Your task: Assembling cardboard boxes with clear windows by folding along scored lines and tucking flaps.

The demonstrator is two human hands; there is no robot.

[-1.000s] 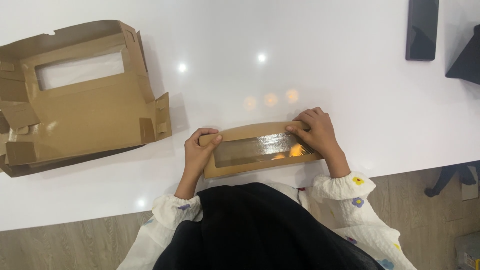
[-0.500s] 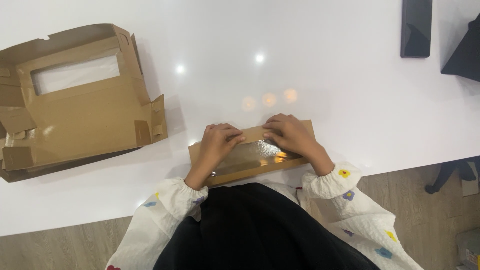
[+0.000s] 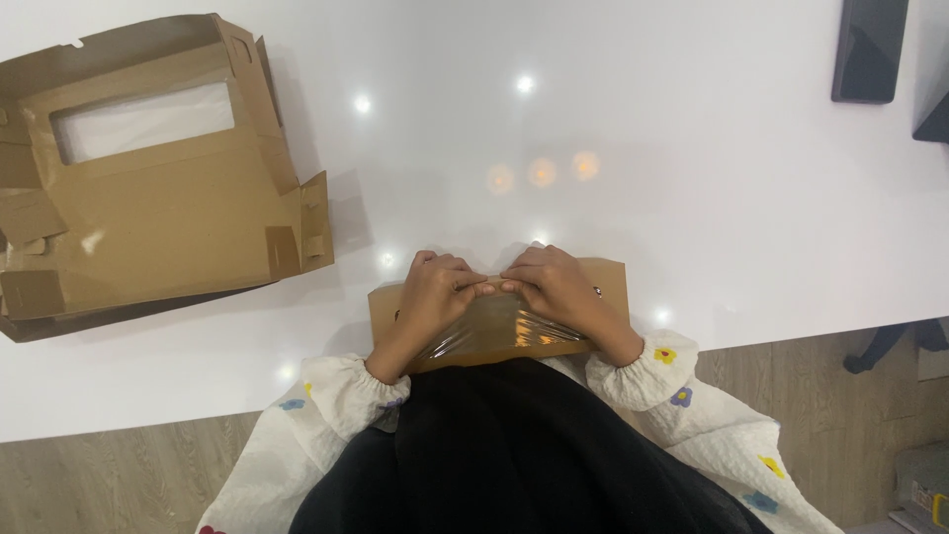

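A small brown cardboard piece (image 3: 613, 282) with a clear plastic window (image 3: 494, 331) lies at the near edge of the white table (image 3: 692, 198), right in front of me. My left hand (image 3: 430, 302) and my right hand (image 3: 559, 292) both press down on its top edge, fingertips meeting at the middle. My fingers are curled over the cardboard, and the window film shines below them. My head hides the lower part of the piece.
A larger unfolded brown cardboard box (image 3: 148, 198) with a window cut-out lies at the table's left. A dark flat device (image 3: 868, 49) sits at the far right, another dark object (image 3: 934, 99) beside it. Wood floor shows below the table edge.
My two hands have slid inward along the cardboard piece from its ends until their fingertips meet in the middle. The piece has shifted slightly toward me.
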